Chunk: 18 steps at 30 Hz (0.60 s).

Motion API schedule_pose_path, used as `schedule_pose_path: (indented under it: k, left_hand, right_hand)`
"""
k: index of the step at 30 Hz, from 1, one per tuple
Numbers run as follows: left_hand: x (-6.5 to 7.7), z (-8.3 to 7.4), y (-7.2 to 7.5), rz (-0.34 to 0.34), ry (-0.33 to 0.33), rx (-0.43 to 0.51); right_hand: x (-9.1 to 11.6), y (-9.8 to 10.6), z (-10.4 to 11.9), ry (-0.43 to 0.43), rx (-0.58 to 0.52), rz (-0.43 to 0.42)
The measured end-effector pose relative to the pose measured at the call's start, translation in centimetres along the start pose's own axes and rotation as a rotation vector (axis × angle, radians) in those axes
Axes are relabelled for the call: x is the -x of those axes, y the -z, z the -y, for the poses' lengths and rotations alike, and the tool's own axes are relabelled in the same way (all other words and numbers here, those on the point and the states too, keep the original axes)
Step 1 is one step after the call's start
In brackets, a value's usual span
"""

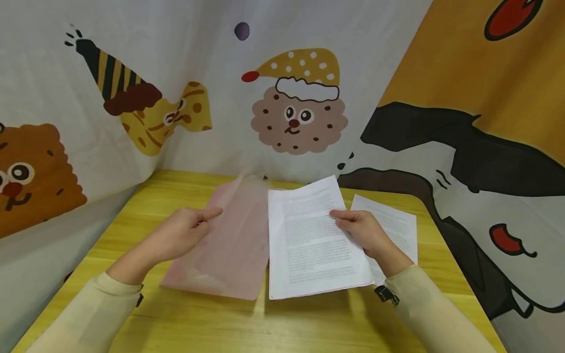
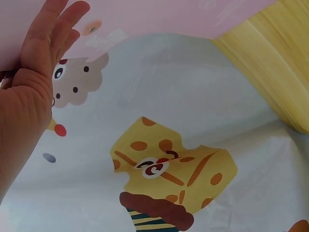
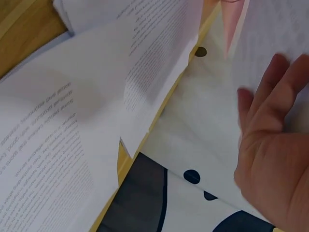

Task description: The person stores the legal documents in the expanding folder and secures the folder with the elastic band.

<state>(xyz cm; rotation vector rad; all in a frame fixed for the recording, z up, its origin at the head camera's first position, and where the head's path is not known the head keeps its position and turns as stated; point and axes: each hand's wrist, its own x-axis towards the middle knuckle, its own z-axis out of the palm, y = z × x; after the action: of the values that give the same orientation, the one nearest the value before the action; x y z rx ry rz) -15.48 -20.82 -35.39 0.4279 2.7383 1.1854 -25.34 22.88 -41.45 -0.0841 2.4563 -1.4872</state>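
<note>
A thin pink plastic folder (image 1: 234,250) is raised at a slant over the table, with a clearer layer at its top edge. My left hand (image 1: 181,233) grips its left side, thumb side on top; the left wrist view shows fingers spread beneath the pink folder (image 2: 169,17). To its right is a printed white sheet (image 1: 309,240), with a thin pink line along its bottom edge. My right hand (image 1: 364,234) pinches this sheet at the right edge. In the right wrist view the fingers of that hand (image 3: 275,145) lie against the underside.
More printed sheets (image 1: 393,223) lie on the yellow wooden table (image 1: 229,326) at the right, partly behind my right hand. A white cloth (image 1: 212,29) with cartoon prints hangs behind the table and along its sides. A dark band sits at each wrist.
</note>
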Motion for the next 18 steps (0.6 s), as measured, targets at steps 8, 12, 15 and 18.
schedule_pose_path:
  k: [8, 12, 15, 18]
  left_hand:
    - [0.0, 0.1, 0.0, -0.007, 0.001, -0.008]
    - [-0.1, 0.1, -0.2, -0.005, -0.012, -0.008]
    - [-0.2, 0.0, -0.3, -0.007, -0.017, -0.012]
    - [-0.2, -0.1, -0.4, -0.007, -0.019, -0.022]
  right_hand:
    - [-0.3, -0.1, 0.3, -0.035, -0.032, -0.083]
    - [-0.2, -0.4, 0.4, -0.034, -0.041, -0.043]
    - [0.0, -0.9, 0.6, -0.027, -0.048, 0.01]
    - [0.0, -1.5, 0.7, -0.023, -0.028, 0.059]
